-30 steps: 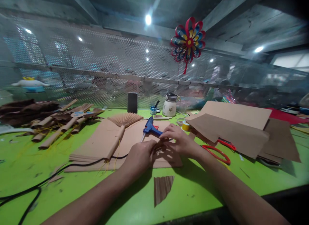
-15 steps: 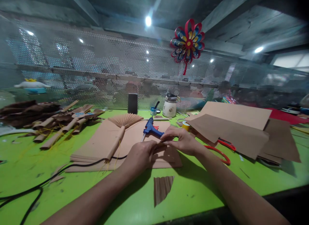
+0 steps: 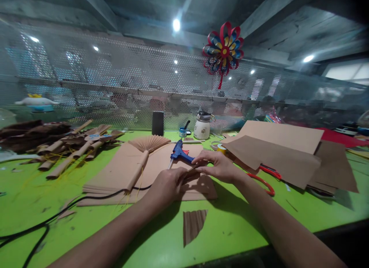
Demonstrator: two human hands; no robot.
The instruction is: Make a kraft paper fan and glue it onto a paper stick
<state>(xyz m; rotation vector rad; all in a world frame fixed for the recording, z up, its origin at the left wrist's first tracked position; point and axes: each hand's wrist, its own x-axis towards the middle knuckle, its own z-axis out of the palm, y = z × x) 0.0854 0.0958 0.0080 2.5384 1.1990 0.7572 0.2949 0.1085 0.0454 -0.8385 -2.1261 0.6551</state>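
Observation:
Both my hands meet over a stack of brown paper sheets. My left hand is closed around one end of a small folded piece of brown paper. The fingers of my right hand pinch its other end, and much of the piece is hidden by my fingers. Just beyond them a blue glue gun lies on the stack. To the left rests a pleated paper fan with a rolled paper handle. A pleated scrap of brown paper lies on the green table in front of my hands.
Red-handled scissors lie right of my right forearm, partly under large brown sheets. A black cable crosses the left side. Several rolled paper handles are piled at the left. A white jar stands at the back.
Both hands stay almost in place, still holding the folded paper between them. The fingers shift very slightly; the objects on the table keep their places.

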